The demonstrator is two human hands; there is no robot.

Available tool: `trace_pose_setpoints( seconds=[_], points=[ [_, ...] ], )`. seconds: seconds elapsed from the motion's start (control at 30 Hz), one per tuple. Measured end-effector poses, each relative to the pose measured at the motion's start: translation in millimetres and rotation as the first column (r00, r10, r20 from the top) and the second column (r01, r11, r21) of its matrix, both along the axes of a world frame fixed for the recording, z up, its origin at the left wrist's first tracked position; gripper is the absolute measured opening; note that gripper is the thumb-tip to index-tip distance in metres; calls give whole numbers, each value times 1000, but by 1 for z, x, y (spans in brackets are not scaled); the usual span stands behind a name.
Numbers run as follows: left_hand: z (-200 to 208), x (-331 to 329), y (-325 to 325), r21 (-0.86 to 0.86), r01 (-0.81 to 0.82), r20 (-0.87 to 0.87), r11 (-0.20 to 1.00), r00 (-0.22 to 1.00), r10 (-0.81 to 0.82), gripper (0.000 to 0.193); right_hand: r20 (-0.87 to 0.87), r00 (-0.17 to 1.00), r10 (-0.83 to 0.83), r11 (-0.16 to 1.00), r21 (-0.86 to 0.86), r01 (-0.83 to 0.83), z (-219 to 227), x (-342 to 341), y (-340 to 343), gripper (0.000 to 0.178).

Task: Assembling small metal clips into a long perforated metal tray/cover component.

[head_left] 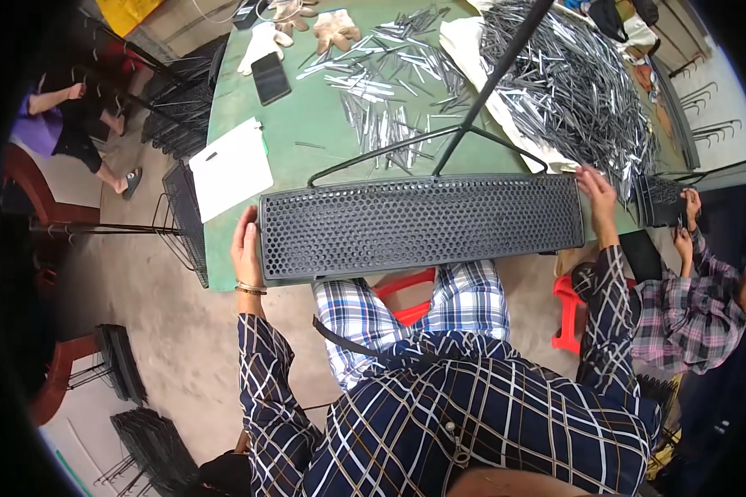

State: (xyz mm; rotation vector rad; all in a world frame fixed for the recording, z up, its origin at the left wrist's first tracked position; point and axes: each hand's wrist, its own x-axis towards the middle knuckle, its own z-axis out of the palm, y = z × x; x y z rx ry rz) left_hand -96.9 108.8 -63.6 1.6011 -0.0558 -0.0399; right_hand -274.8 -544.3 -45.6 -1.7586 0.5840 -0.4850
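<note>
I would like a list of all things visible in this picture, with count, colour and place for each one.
perforated metal shelf: one, dark grey, front table edge, held at both ends
wire frame: one, black, behind the shelf
metal rods: many, silver, table far right
work gloves: several, pale, table far edge
phone: one, black, table left
white sheet: one, table's left corner
table: one, green
red stool: one, right
left hand: grips shelf's left end
right hand: grips shelf's right end

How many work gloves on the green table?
3 visible, all at the table's far left edge: a white glove above the dark phone, a tan glove right of it, another tan glove at the frame's top. More may be hidden.
</note>
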Motion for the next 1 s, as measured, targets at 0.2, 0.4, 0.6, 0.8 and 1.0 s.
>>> trace_pose_setpoints(
  seconds=[0.2,0.4,0.6,0.8,1.0],
  points=[
    [-16,22,47,552,-239,294,799,952,82,33,-130,921,367,866,-313,-390,101,86,64,33],
    [-13,23,21,832,-348,471,432,854,-221,38,-374,587,718,225,-673,-704,95,191,145,59],
    [-19,22,24,805,-272,386,527,915,-118,44,-693,311,650,-287,-603,-744,87,248,188,99],
    [-8,19,29,671,-206,318,713,948,-26,47,-754,148,640,-484,-544,-685,66,295,214,126],
    [-5,23,27,650,-201,298,733,954,-4,51,-820,91,565,-597,-482,-641,60,333,256,131]
  ],
)
